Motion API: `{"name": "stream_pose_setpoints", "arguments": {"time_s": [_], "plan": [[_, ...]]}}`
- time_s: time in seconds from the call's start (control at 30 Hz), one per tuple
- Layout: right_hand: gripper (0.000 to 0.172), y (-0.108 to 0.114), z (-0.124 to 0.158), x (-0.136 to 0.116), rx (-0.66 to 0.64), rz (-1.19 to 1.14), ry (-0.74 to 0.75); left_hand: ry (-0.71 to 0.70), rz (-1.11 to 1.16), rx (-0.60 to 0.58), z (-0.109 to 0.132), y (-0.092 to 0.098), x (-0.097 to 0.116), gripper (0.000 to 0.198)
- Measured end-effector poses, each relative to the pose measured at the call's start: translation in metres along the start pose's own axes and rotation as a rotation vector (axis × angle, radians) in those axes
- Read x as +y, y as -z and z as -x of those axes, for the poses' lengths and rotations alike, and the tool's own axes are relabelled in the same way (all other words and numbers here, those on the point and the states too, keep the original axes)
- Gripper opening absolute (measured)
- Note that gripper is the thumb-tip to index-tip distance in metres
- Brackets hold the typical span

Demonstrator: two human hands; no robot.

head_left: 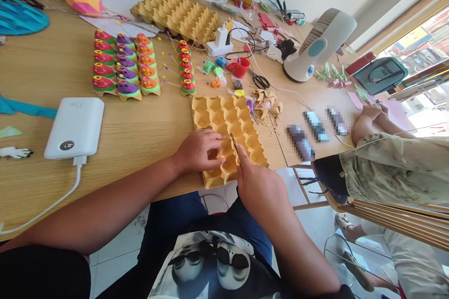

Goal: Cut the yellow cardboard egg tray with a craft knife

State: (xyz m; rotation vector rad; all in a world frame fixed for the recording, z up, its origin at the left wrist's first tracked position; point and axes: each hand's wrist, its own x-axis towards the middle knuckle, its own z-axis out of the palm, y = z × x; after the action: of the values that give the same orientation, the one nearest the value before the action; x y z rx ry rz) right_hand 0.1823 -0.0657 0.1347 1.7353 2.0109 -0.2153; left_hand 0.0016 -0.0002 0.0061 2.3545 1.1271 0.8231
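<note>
A yellow-brown egg tray (224,117) lies at the near edge of the wooden table (140,131), partly over the edge. My left hand (196,149) rests on its near left part, fingers curled down onto the cups. My right hand (256,182) is closed around a thin metal blade (234,142), scissors or a knife, whose tip sits in the tray's cups. Torn-off cardboard cups (266,103) lie just beyond the tray's right corner.
Rows of painted cardboard cups (122,67) stand at the left, a second egg tray (178,14) behind them. A white power bank (75,126) with cable lies near left. A fan (315,46), scissors (261,81), a red cup (241,67) and another person's forearms (372,121) are at the right.
</note>
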Motion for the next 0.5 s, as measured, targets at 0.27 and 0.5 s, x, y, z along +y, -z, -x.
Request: {"name": "stream_pose_setpoints", "arguments": {"time_s": [0.27,0.5], "plan": [[0.064,0.005,-0.016,-0.002,-0.013,-0.038,-0.007,-0.029,-0.034,-0.003,0.002,0.0,-0.001,0.023],[0.064,-0.003,-0.003,0.001,0.011,-0.026,0.005,-0.025,-0.036,-0.001,0.001,0.0,0.0,0.025]]}}
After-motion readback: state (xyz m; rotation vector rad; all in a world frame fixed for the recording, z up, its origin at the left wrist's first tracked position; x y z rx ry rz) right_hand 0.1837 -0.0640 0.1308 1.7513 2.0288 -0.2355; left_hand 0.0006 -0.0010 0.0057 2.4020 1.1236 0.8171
